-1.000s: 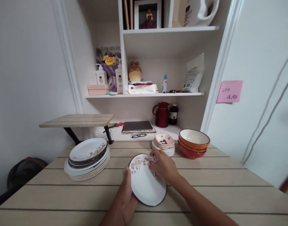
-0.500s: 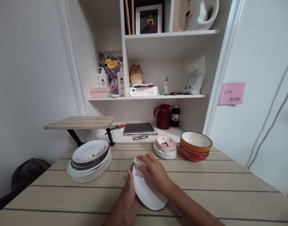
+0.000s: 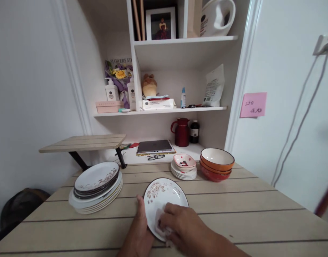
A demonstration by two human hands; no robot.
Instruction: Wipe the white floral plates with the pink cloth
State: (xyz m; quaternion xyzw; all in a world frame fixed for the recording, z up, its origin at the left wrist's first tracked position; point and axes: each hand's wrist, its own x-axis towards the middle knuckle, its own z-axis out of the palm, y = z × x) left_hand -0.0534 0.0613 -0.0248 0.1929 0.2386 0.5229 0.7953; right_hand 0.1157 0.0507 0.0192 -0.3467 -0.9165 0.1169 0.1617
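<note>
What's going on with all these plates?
A person sits at a wooden table. Their left hand grips the edge of a white flowered plate, tilted up off the table, and their right hand presses a small pale cloth onto its face. A stack of plates sits to the left. Small dishes and orange and red bowls sit behind.
</note>
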